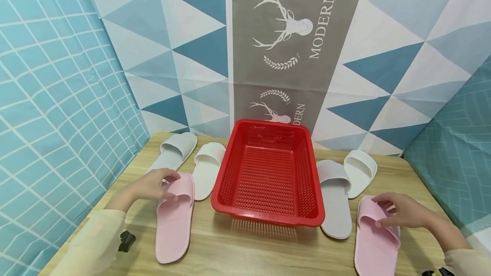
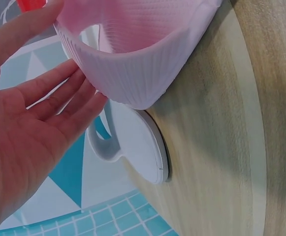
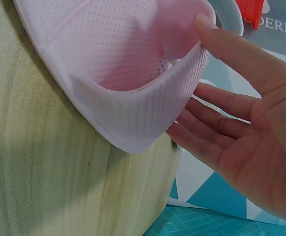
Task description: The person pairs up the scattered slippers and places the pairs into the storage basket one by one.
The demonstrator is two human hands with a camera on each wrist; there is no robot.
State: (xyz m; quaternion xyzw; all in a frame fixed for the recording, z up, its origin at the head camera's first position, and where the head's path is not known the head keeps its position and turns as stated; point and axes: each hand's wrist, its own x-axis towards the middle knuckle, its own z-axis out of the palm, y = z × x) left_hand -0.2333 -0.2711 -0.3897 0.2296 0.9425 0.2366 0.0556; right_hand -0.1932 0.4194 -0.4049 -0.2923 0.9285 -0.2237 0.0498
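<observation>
while flat on table, each pink slipper (image 1: 174, 216) under a hand (image 1: 155, 184)

Under my fingers (image 2: 79, 105) the pink slippers (image 1: 175, 216) feel like soft matt foam, ribbed on the strap and dimpled inside, beside a glossy red perforated plastic basket (image 1: 268, 173) on the smooth pale wood-grain desk (image 1: 253, 250).
</observation>
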